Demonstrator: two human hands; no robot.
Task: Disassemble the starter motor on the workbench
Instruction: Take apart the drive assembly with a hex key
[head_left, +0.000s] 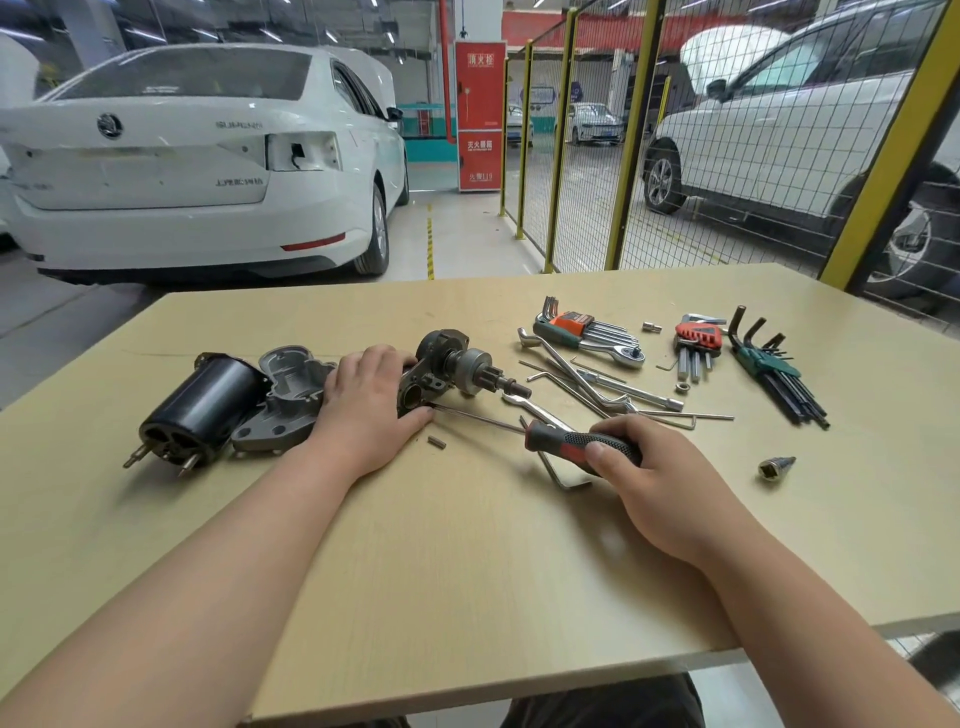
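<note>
The starter motor lies in pieces on the wooden workbench (467, 571). A black cylindrical motor body (205, 408) lies at the left, with a grey cast housing (291, 400) beside it. My left hand (371, 402) grips the drive-end bracket with its pinion gear shaft (462, 366). My right hand (654, 483) holds a screwdriver by its red and black handle (566, 441). The thin shaft of the screwdriver (478, 418) points left, and its tip reaches the bracket by my left thumb. A small pin (436, 442) lies loose on the bench below the shaft.
Right of the bracket lie wrenches and loose hex keys (597, 389), a ratchet with an orange hex-key holder (587, 332), a red hex-key set (698, 340), a green hex-key set (774, 369) and a socket (775, 467). A yellow mesh fence (628, 156) and parked cars stand beyond the bench.
</note>
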